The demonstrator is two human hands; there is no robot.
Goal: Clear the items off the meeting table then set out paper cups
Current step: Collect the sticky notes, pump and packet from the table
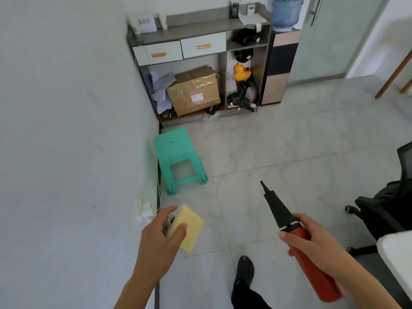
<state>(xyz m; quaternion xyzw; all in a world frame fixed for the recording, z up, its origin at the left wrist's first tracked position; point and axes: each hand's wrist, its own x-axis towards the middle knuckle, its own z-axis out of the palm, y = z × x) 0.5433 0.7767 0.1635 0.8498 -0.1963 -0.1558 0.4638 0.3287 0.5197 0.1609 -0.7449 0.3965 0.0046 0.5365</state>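
My left hand (163,236) grips a yellow block-shaped pack (189,228) held out over the floor; something dark and white shows at its near end, against my palm. My right hand (311,238) is closed around a red hand pump (312,270) whose long black nozzle (275,204) points forward and up to the left. A white table edge (399,259) shows at the far right. No paper cups are in view.
A grey cabinet (200,27) with two drawers stands ahead by the wall, holding a cardboard box (196,92), a yellow rubber duck (242,72) and black bags. A green plastic stool (178,157) stands near the wall. A water dispenser (283,47) and black office chair (388,208) are to the right.
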